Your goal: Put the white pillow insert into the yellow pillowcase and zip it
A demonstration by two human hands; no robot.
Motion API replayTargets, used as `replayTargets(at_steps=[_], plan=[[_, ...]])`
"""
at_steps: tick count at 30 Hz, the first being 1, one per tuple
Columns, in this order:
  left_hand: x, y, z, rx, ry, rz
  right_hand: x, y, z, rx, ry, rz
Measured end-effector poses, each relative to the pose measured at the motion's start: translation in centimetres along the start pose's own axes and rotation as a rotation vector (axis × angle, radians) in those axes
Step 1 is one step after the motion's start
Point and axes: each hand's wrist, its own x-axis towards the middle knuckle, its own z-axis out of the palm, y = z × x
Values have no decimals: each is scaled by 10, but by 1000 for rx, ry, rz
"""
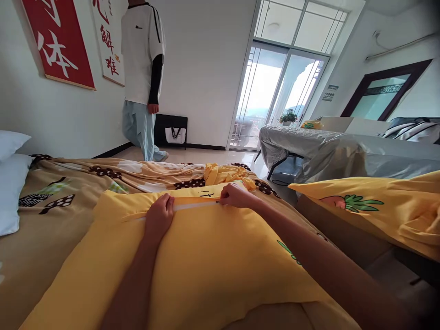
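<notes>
A plump yellow pillowcase (206, 256) lies on the bed in front of me, with a green leaf print at its right side. Along its far edge runs an opening where a strip of white (195, 205) shows through. At the left end of that gap, my left hand (160, 215) is closed on the fabric edge. My right hand (235, 195) pinches the same edge at the gap's right end, beside a small dark spot that may be a zipper pull. What lies inside its fingertips is hidden.
Behind the pillowcase is crumpled yellow cloth (225, 174) on a patterned brown blanket (79, 183). White pillows (12, 192) lie at left. More carrot-printed yellow fabric (405, 201) is at right, near a plastic-covered table (309, 142). A person (140, 68) stands beyond the bed.
</notes>
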Motion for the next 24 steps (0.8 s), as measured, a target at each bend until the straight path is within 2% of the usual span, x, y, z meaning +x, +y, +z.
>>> replayTargets(at_steps=[7,11,14,17,19,21,24], plan=[[-3,2,-1,14,15,17,-21,44,7,81,130,16],[-1,-3,-2,24,-22,1,-34,56,25,141,238,-29],[-4,2,-6,163,27,58,-40,61,50,220,468,-112],[-11,28,-8,395,105,200,-42,64,73,217,700,-177],[-16,58,-2,493,13,325,-42,64,81,160,774,-209],[-15,94,11,563,-183,415,-43,64,82,104,814,-237],[2,143,37,619,-471,470,-46,64,78,74,830,-254]])
